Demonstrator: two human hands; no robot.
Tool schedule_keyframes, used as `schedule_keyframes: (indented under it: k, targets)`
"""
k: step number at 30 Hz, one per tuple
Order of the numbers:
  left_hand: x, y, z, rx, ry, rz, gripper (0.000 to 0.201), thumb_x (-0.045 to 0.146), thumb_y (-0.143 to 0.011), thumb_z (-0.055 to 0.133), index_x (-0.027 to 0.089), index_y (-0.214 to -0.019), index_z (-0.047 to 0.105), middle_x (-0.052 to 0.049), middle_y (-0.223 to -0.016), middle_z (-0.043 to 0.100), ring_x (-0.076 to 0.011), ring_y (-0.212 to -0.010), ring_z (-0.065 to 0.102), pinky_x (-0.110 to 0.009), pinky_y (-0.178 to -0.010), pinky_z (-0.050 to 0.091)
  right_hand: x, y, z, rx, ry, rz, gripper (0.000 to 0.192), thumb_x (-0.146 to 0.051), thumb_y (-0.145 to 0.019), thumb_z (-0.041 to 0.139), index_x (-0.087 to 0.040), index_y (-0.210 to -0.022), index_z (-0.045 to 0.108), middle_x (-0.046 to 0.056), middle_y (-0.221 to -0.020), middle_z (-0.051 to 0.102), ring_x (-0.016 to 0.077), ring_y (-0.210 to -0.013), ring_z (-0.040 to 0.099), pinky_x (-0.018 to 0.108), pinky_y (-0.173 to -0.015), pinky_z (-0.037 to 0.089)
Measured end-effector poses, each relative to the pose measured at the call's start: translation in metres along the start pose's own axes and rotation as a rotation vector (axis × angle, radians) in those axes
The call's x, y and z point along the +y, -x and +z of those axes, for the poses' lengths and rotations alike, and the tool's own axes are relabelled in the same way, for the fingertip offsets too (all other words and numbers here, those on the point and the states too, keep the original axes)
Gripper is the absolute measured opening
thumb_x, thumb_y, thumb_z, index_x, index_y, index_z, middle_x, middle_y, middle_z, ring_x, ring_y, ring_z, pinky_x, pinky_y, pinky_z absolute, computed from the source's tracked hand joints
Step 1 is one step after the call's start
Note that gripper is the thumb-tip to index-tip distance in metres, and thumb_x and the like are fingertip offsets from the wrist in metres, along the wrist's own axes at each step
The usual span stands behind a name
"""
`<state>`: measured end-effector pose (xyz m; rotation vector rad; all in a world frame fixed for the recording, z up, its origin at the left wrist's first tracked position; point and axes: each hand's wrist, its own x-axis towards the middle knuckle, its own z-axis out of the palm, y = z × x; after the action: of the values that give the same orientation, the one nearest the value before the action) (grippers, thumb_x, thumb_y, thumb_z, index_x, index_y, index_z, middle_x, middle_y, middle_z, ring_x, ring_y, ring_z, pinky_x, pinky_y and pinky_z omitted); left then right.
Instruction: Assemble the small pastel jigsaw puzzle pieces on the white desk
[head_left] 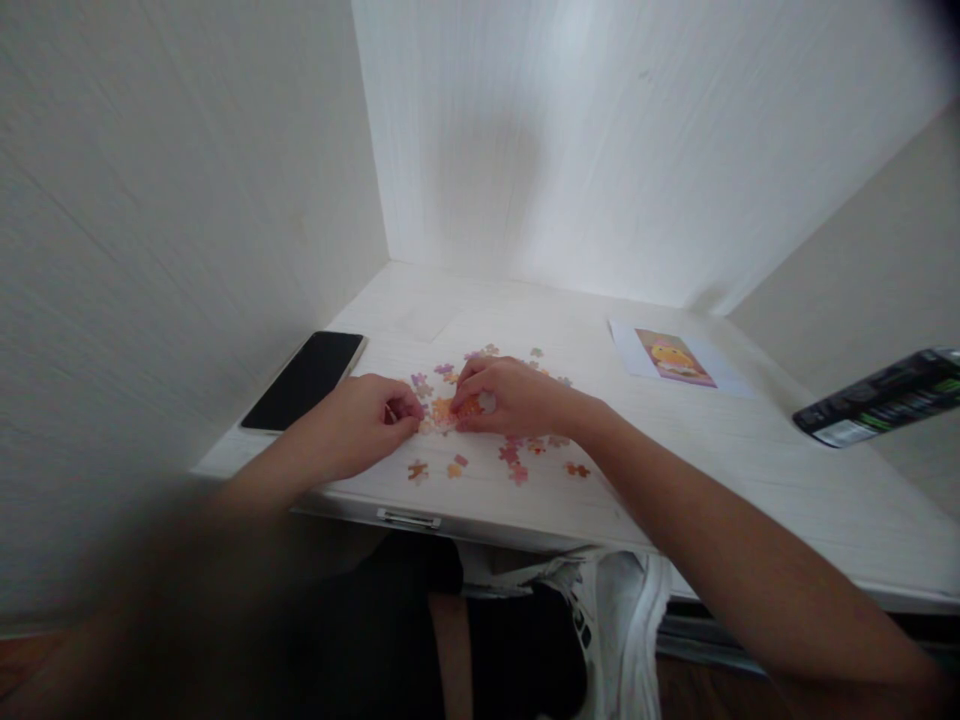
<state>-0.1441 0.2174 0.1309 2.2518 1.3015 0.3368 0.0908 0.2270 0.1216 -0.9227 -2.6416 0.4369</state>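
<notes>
The right hand (510, 395) lies knuckles up on the desk (750, 450), fingers curled down over an orange piece (470, 405) that shows at its fingertips; whether the piece is pinched or only pressed flat cannot be told. The left hand (367, 420) faces it from the other side, fingers bent and drawn together, their tips touching the small joined patch (441, 412) of pale orange pieces between the two hands. Whether that hand grips anything cannot be told. The patch lies flat on the desk, near its front edge, just beside both sets of fingertips.

Loose pieces (517, 455) in pink, orange and purple are scattered around the hands: some beyond the knuckles, some nearer the front edge below the right wrist. A dark phone (306, 380) lies screen up at the left side of the desk, close to the wall and near the left hand. A printed picture (675, 358) on a white sheet lies well apart to the right, towards the back. A dark can (877, 397) with green markings lies at the far right
</notes>
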Motion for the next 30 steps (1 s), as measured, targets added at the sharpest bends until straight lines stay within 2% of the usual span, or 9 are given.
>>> schedule_keyframes:
  k: [17,23,30]
  targets:
    - [0.0048,0.0001,0.0064,-0.006,-0.038,0.03,0.016,0.032,-0.078,0.055,0.02,-0.074,0.066,-0.002,-0.069,0.066,-0.0176,-0.064,0.058,-0.027,-0.058,0.036,0.0021,0.0008,0.0016,0.021,0.009,-0.007,0.015,-0.025,-0.082,0.069,-0.019,-0.094,0.076,0.006,-0.091,0.068,0.0164,-0.086,0.059,0.032,-0.087,0.044]
    - [0.0081,0.0006,0.0081,0.025,-0.136,0.017,0.019,0.034,-0.078,0.057,0.02,-0.077,0.07,-0.004,-0.073,0.069,-0.0188,-0.064,0.06,-0.028,-0.059,0.038,0.001,-0.0002,0.0008,0.022,0.031,-0.007,0.014,-0.025,-0.083,0.068,-0.019,-0.093,0.076,0.006,-0.092,0.068,0.0165,-0.087,0.058,0.032,-0.087,0.044]
    - [0.0084,0.0016,0.0082,0.039,-0.2,0.082,0.023,0.035,-0.08,0.056,0.022,-0.078,0.075,-0.004,-0.073,0.07,-0.0192,-0.064,0.061,-0.029,-0.06,0.038,-0.0013,0.0015,-0.001,0.008,0.029,0.016,0.017,-0.028,-0.084,0.068,-0.019,-0.095,0.077,0.007,-0.094,0.067,0.0163,-0.086,0.058,0.031,-0.085,0.044]
